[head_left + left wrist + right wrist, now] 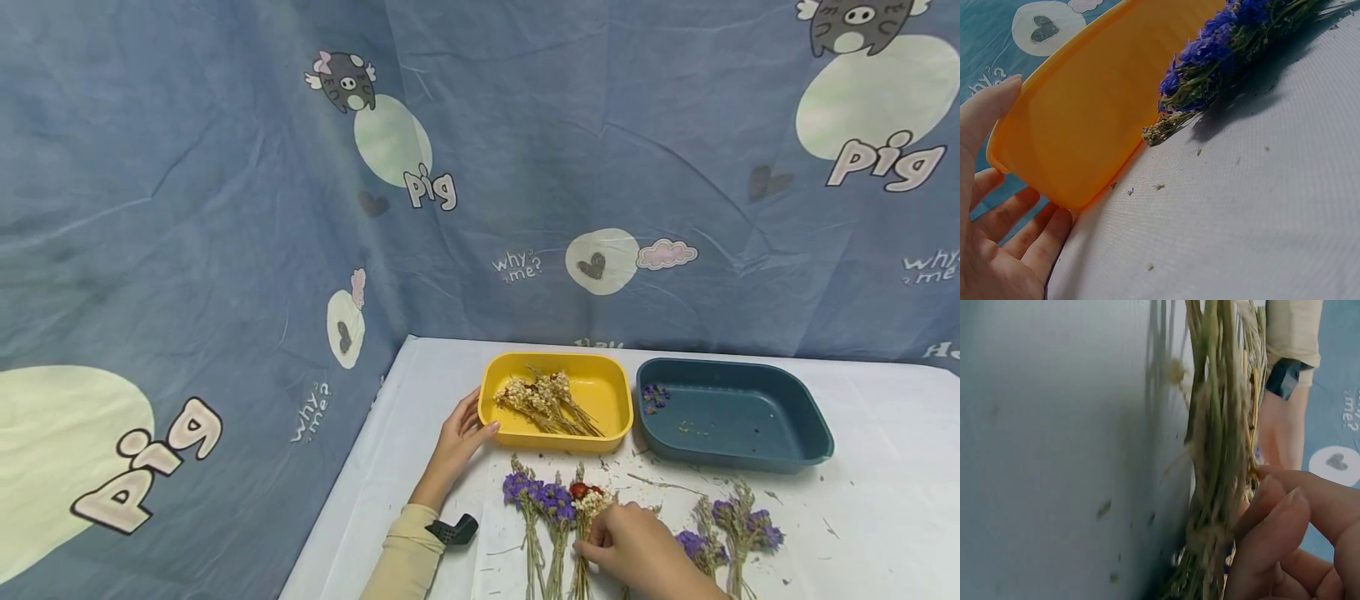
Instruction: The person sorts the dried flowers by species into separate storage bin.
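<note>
My left hand (459, 433) grips the left front corner of a yellow tray (557, 440), with the thumb and fingers spread around its outside wall. In the left wrist view the fingertips (1057, 228) touch the wall. Cream and dark red dried flowers (543, 400) lie inside the tray. In front of it my right hand (641, 550) pinches the stems of a red and cream dried flower bunch (588, 498). Stems (1216, 444) fill the middle of the right wrist view and partly hide what the fingers hold. Two purple dried flower bunches (557, 502) lie just left of it.
A dark blue tray (806, 462) stands right of the yellow one, with small purple blossoms (655, 397) in its left corner. More purple bunches (746, 529) lie right of my right hand. Plant crumbs dot the white tabletop (885, 517). A printed blue cloth (525, 167) hangs behind and at left.
</note>
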Motion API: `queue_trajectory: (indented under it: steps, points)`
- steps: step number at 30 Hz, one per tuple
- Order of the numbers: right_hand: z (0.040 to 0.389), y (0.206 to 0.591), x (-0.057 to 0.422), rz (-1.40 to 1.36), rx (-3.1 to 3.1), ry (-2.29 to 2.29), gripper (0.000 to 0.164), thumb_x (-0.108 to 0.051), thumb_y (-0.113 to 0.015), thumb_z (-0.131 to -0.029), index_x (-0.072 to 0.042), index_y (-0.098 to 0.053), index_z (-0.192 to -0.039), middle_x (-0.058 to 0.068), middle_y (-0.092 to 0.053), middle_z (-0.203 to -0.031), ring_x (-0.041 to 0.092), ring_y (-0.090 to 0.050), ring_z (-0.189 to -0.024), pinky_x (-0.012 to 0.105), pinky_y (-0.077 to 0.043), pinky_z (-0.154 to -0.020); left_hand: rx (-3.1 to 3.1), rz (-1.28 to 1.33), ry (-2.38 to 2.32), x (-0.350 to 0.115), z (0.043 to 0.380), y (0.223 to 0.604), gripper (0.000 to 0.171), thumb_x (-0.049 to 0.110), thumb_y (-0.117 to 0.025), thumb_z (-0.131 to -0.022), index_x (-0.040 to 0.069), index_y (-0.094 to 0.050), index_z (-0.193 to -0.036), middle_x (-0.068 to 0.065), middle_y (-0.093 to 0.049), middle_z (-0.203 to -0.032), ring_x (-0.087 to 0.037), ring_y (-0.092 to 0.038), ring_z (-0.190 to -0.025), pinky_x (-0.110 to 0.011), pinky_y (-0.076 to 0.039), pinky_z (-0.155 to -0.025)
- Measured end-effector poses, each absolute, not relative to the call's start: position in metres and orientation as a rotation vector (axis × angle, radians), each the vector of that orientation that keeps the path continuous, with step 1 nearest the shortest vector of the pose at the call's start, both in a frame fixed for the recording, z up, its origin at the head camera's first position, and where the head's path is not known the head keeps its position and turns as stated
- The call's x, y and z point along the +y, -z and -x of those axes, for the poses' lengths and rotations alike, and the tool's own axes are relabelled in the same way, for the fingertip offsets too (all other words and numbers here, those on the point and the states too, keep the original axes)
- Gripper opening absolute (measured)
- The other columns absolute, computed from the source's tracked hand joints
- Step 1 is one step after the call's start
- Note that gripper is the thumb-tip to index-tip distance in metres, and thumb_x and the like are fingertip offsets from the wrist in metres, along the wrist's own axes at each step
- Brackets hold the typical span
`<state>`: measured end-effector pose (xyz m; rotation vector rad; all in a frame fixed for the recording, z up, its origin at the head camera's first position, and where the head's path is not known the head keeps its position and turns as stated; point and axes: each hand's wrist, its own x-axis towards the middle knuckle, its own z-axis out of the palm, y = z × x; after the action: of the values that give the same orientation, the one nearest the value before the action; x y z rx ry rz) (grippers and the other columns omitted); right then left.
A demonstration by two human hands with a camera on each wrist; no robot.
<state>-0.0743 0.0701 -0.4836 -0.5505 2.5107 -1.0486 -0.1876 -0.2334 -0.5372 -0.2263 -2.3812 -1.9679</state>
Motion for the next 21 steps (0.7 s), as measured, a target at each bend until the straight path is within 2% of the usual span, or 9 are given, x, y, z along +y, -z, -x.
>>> queue_trajectory:
  steps: [11, 19, 21]
  points:
    - [0.075, 0.491, 0.068, 0.502, 2.458, 1.088, 0.034, -0.036, -0.079, -0.089, -0.017, -0.073, -0.061, -0.008, -0.06, -0.052, 0.01, -0.05, -0.046, 0.025, -0.044, -0.047, -2.396, 0.229, 1.951, -0.233, 0.188, 0.538, 0.074, 0.022, -0.076, -0.096, 0.021, -0.039, -0.16, -0.013, -0.05, -0.157, -0.033, -0.051, -0.143, -0.032, -0.051, -0.114]
    - [0.079, 0.493, 0.078, 0.461, 2.208, 1.309, 0.033, -0.034, -0.074, -0.094, -0.012, -0.075, -0.07, -0.007, -0.06, -0.053, 0.009, -0.055, -0.044, 0.026, -0.06, -0.067, -2.398, 0.213, 1.967, -0.233, 0.187, 0.537, 0.074, 0.023, -0.076, -0.095, 0.023, -0.039, -0.159, -0.011, -0.051, -0.157, -0.033, -0.052, -0.143, -0.032, -0.052, -0.113]
    - [0.08, 0.492, 0.08, 0.451, 2.163, 1.361, 0.031, -0.033, -0.074, -0.095, -0.01, -0.075, -0.073, -0.005, -0.063, -0.055, 0.008, -0.057, -0.044, 0.025, -0.061, -0.067, -2.396, 0.21, 1.971, -0.233, 0.187, 0.537, 0.074, 0.023, -0.076, -0.095, 0.023, -0.04, -0.159, -0.011, -0.051, -0.157, -0.033, -0.052, -0.143, -0.032, -0.051, -0.113]
